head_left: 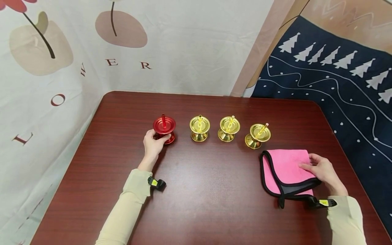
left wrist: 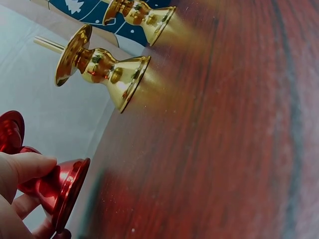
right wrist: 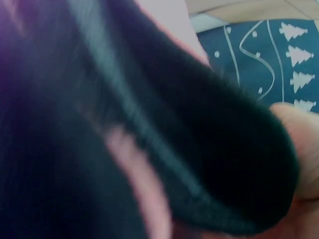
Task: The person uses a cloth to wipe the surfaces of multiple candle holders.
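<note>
At the left of the row, my left hand [head_left: 154, 145] grips the stem of a red metal candlestick [head_left: 164, 125]. In the left wrist view the thumb lies against the stem of the red candlestick [left wrist: 52, 186], with fingers round its far side and under the base. Over at the right, my right hand [head_left: 325, 172] pinches the edge of a folded pink cloth [head_left: 288, 163] with black trim, thumb on top. Black edging of the cloth [right wrist: 219, 149] fills most of the right wrist view, blurred, and hides most of that hand.
Three gold candlesticks stand right of the red one: a near one [head_left: 199, 127], a middle one [head_left: 229, 127] and a right one [head_left: 258, 136] by the cloth. All are on the dark red wooden table [head_left: 196, 204]. Printed curtains [head_left: 190, 61] hang behind.
</note>
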Tool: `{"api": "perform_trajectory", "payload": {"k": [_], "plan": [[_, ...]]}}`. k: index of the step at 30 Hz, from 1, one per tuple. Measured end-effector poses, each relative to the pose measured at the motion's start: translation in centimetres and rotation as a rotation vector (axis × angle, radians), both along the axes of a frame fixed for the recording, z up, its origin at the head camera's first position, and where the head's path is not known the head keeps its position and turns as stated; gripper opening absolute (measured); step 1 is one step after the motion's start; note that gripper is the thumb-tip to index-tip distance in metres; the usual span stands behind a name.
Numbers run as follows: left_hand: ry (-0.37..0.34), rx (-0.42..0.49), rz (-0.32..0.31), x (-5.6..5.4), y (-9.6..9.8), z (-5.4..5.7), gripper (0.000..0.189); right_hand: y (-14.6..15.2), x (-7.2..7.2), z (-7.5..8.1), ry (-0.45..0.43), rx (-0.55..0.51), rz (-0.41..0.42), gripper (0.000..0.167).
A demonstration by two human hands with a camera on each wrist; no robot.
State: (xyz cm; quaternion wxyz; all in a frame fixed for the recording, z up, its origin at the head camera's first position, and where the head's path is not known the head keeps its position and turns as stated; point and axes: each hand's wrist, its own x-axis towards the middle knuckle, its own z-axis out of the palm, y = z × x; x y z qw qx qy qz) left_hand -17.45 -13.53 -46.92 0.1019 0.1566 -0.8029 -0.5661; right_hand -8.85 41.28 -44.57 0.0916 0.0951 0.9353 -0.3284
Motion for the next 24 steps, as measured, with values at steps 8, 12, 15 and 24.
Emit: {"api": "perform_trajectory", "payload": {"k": [8,12,15,24], "plan": [[-0.038,-0.027,-0.004,0.1,-0.3,-0.1,0.039,1.2,0.3,-1.2,0.108,-0.136,-0.011,0.050],[-0.060,-0.043,0.001,0.2,-0.4,0.0,0.040,1.6,0.3,-1.5,0.102,-0.173,-0.016,0.045],[-0.072,-0.054,0.005,0.2,-0.5,0.0,0.040,1.7,0.4,-1.5,0.086,-0.163,-0.025,0.042],[-0.108,-0.060,-0.003,0.1,-0.6,-0.2,0.041,1.9,0.6,-1.8,0.085,-0.189,-0.054,0.029]]}}
